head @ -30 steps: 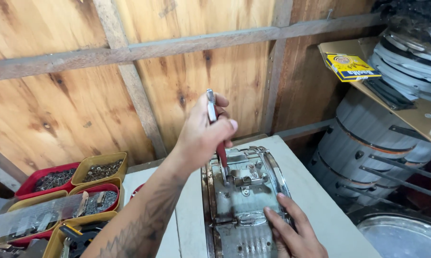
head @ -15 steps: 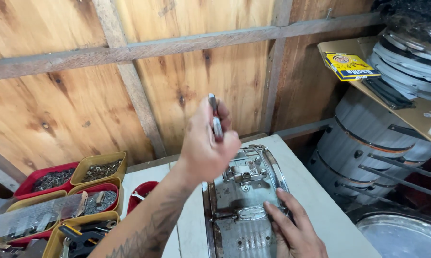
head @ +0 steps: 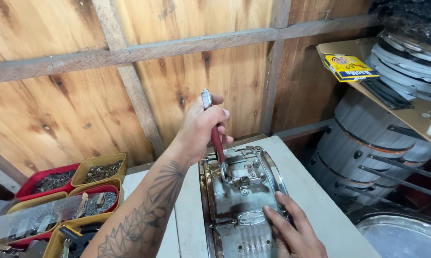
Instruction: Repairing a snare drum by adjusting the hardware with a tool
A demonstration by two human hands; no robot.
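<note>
Lowered — left hand [head: 201, 129] clenching screwdriver [head: 217, 138] | right hand [head: 292, 229] flat on drum [head: 241, 200]

A metal drum shell [head: 241, 200] is seen lying on its side on a pale tabletop [head: 315, 200]. The left hand [head: 201, 129] is closed around a red-handled screwdriver [head: 217, 143], its tip set at the shell's upper hardware. The right hand [head: 292, 229] is pressed flat on the shell's lower part. Trays of small metal parts [head: 101, 169] are noted left of the shell.
</note>
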